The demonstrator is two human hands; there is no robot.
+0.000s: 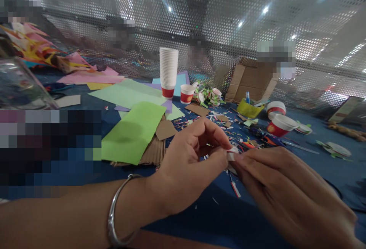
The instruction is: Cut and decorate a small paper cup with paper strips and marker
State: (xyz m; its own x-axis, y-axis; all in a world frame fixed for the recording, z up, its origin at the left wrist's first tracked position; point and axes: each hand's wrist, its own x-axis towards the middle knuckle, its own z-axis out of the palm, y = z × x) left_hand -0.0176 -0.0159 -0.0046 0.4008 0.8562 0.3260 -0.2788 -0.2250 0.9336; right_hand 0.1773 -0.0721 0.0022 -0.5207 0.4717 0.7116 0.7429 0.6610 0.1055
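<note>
Both hands meet above the near part of the blue tabletop [213, 224], toward its near edge. The left hand [187, 165], its fingers arched, pinches a small white piece [231, 156] between thumb and forefinger; the right hand [286, 188] nips the same piece from the other side, probably because something so small needs steadying at both ends (paper, I'd guess, though the fingers hide most of it). Paper scraps [206, 120] litter the tabletop just beyond, within easy reach. Toward the far edge, paper cups stand nested in a tall stack [169, 68], presumably to save room, with a single paper cup [187, 94] just beside it. Left of the hands, a bright green sheet [134, 132] lies over corrugated cardboard [153, 152], perhaps simply piled as stock.
</note>
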